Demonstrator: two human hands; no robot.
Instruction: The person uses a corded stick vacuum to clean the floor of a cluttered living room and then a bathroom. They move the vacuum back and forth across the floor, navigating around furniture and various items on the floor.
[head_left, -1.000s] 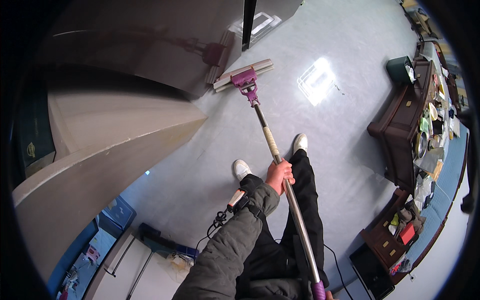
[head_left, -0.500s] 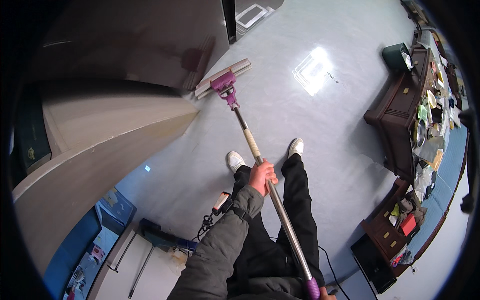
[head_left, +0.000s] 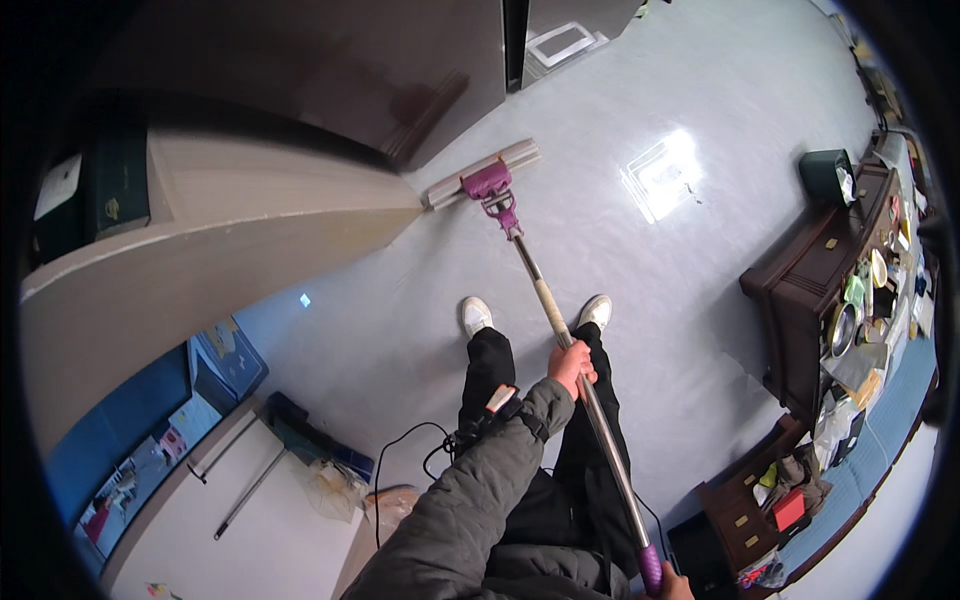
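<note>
A long sponge mop runs from the lower right up to the middle of the view. My left hand (head_left: 571,366) is closed around its metal pole (head_left: 605,435), just below a cream-coloured wrapped section. Low in the view, my right hand (head_left: 674,584) grips the pole's purple end (head_left: 651,568); only part of that hand shows. The mop's purple head (head_left: 487,181) carries a wide pale sponge (head_left: 519,156) that rests on the grey floor (head_left: 575,110). The sponge's left end lies beside the corner of a beige panel.
A dark glossy cabinet (head_left: 440,120) and the beige panel (head_left: 340,235) stand to the left. Dark wooden furniture (head_left: 800,270) on the right bears dishes and clutter, with a green bin (head_left: 826,178) beyond it. A black cable (head_left: 383,460) loops by my left leg.
The view has shifted, so cabinet and mop appear farther right. The sponge has drawn slightly away from the dark cabinet's base. Both hands keep their hold on the mop.
</note>
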